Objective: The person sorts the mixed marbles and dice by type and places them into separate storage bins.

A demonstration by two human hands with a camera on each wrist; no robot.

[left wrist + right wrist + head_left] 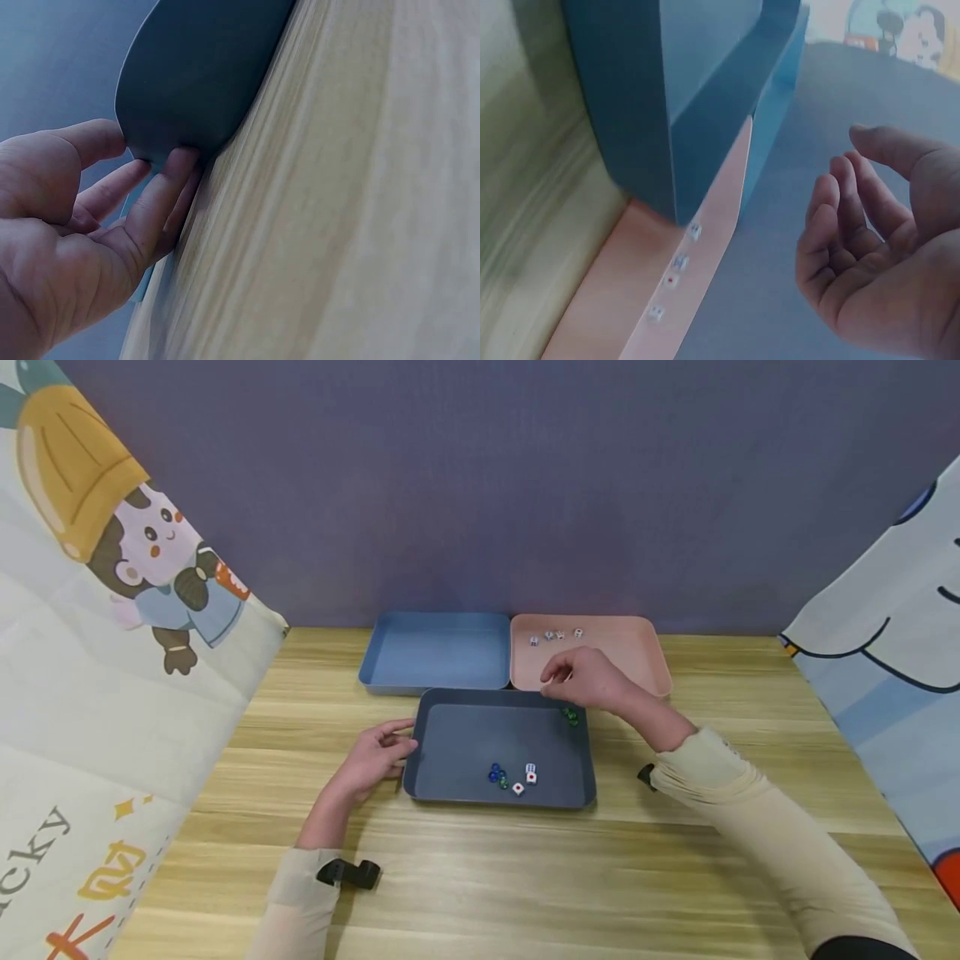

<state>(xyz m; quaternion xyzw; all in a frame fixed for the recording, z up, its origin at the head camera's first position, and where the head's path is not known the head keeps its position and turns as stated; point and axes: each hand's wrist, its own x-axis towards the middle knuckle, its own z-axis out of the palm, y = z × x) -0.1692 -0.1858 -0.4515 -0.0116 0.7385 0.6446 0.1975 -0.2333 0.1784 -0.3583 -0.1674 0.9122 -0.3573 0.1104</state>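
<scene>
My left hand (377, 753) rests against the left side of the dark grey tray (465, 727), with its thumb at the rim and fingers against the outer wall (180, 82). Over the seam between that tray and the pink tray (630, 652) hovers my right hand (588, 679), fingers loosely bent, with nothing seen between thumb and fingertips (844, 169). Several white dice (560, 635) lie in the pink tray's back left. The grey tray holds three dice (531, 777), small blue beads (495, 774) and a green bead (504, 783) near its front, plus green beads (571, 716) in its far right corner.
A blue tray (442, 652) stands left of the pink one, behind the grey tray. All sit on a wood-grain table (480, 877). A purple-grey panel (480, 485) rises at the back, and printed cloths (150, 693) hang along both sides.
</scene>
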